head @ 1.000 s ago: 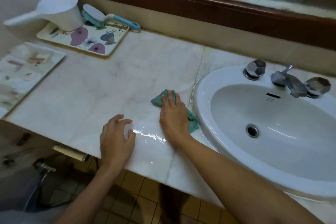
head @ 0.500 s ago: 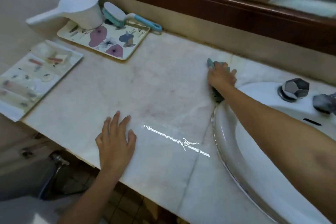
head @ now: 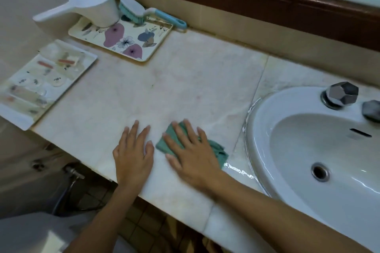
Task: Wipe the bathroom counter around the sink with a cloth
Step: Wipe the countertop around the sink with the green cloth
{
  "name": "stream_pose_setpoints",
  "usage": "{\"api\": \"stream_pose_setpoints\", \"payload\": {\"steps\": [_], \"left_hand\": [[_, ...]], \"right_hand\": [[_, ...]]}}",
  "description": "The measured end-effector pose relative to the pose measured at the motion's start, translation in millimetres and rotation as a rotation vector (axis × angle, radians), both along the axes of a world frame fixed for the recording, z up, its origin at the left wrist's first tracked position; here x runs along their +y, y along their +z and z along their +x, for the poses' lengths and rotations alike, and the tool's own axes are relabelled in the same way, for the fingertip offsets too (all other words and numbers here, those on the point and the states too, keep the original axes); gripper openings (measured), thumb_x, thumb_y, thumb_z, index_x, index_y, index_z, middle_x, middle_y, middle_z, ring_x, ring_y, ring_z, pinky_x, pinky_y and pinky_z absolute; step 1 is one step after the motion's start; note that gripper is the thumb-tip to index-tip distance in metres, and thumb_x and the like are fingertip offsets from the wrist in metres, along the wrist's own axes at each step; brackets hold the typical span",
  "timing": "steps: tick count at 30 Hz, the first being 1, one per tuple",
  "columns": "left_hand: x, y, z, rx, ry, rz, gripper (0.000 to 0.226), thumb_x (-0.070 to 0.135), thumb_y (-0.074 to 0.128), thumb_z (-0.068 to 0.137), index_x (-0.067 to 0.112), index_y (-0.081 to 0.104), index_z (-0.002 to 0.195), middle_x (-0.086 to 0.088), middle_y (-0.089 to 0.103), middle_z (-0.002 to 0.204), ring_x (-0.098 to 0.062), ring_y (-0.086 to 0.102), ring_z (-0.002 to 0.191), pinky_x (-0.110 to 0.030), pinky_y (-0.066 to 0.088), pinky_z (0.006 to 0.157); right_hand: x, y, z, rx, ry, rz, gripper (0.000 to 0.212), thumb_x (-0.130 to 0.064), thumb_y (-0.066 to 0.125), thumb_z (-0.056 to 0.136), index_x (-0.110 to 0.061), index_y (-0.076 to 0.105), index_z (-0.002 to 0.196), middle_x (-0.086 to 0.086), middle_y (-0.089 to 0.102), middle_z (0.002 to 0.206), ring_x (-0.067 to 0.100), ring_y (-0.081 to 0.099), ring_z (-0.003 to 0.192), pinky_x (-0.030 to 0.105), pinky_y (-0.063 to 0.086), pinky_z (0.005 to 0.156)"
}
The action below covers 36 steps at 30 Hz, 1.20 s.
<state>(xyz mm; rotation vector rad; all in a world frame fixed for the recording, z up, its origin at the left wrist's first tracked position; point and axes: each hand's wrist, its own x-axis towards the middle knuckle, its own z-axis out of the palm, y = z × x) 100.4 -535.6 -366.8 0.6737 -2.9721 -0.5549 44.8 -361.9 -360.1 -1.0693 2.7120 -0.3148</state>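
Got a pale marble counter [head: 185,88] here, with a white sink [head: 265,129] sunk in over at 3 o'clock. Pressing a green cloth [head: 216,150] flat onto the stone with the right hand [head: 191,156], down near the front edge around 6 o'clock, near the sink rim but not touching it. Fingers there straight and spread apart, not clamped on anything, just pushing down on top. Can see a bunched tail of the cloth poking out from under the palm toward 3 o'clock. Looks a bit blurry on that hand tbh.

Also got the left hand [head: 132,154] flat on bare marble at 9 o'clock of the cloth, fingers straight and slightly apart, holding nothing, nearest fingertip just beside the cloth's edge.

Spotted a shiny wet streak [head: 239,170] at 4 o'clock of the cloth, between it and the sink rim.

Up at 11 o'clock, got a floral tray [head: 160,35] carrying a white dipper [head: 96,4] and a teal-and-white scrub brush [head: 133,9], handle sticking off the tray toward 3 o'clock. Over at 9 o'clock, another white tray [head: 18,118] with small bits in it, too blurred to name. Faceted chrome tap knob [head: 342,93] on the sink's back rim at 2 o'clock. Dark wood mirror frame [head: 246,0] along 12 o'clock.
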Motion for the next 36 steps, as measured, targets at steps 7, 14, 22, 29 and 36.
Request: {"api": "stream_pose_setpoints", "payload": {"steps": [7,14,22,29,36], "left_hand": [[-21.7,-0.8,18.7,-0.015,-0.089,-0.044,0.053,0.053,0.024,0.097,0.040,0.032,0.147,0.008,0.012,0.163,-0.014,0.006,0.149,-0.045,0.021,0.112],[-22.3,-0.8,19.6,-0.010,-0.096,-0.061,0.047,0.043,0.033,0.100,0.037,0.034,0.147,0.005,0.016,0.162,-0.015,0.009,0.149,-0.045,0.022,0.109],[-22.3,-1.1,21.1,0.039,-0.100,-0.001,0.046,0.029,0.039,0.098,0.031,0.041,0.145,-0.001,0.020,0.161,-0.020,0.013,0.149,-0.048,0.023,0.110],[17.0,11.3,9.7,0.083,-0.126,0.090,0.046,0.017,0.048,0.092,0.022,0.049,0.138,-0.001,0.016,0.162,-0.022,0.010,0.149,-0.048,0.019,0.111],[53.9,-0.6,6.0,0.063,-0.227,0.072,0.045,0.038,0.026,0.102,0.031,0.039,0.144,0.004,0.021,0.161,-0.016,0.013,0.148,-0.044,0.019,0.112]], "right_hand": [[42.8,1.2,-57.0,0.005,-0.398,0.053,0.054,-0.046,0.018,0.101,-0.036,0.012,0.153,-0.004,0.000,0.163,0.027,-0.009,0.149,0.048,0.005,0.118],[-57.5,1.5,1.9,-0.016,-0.416,-0.026,0.057,-0.041,0.018,0.101,-0.025,0.011,0.155,0.006,-0.004,0.163,0.030,-0.012,0.148,0.050,0.005,0.119],[30.4,-5.3,105.6,0.048,-0.341,0.051,0.056,-0.046,0.022,0.101,-0.032,0.012,0.154,-0.003,-0.002,0.163,0.023,-0.011,0.149,0.045,0.008,0.119],[75.1,2.1,113.0,0.101,-0.794,0.114,0.059,-0.043,0.017,0.101,-0.026,0.000,0.155,0.003,-0.009,0.162,0.021,-0.021,0.147,0.041,-0.007,0.119],[22.2,-2.7,23.5,0.061,-0.518,0.023,0.057,-0.040,0.023,0.101,-0.021,0.019,0.154,0.005,0.007,0.163,0.027,-0.001,0.149,0.043,0.013,0.118]]}}
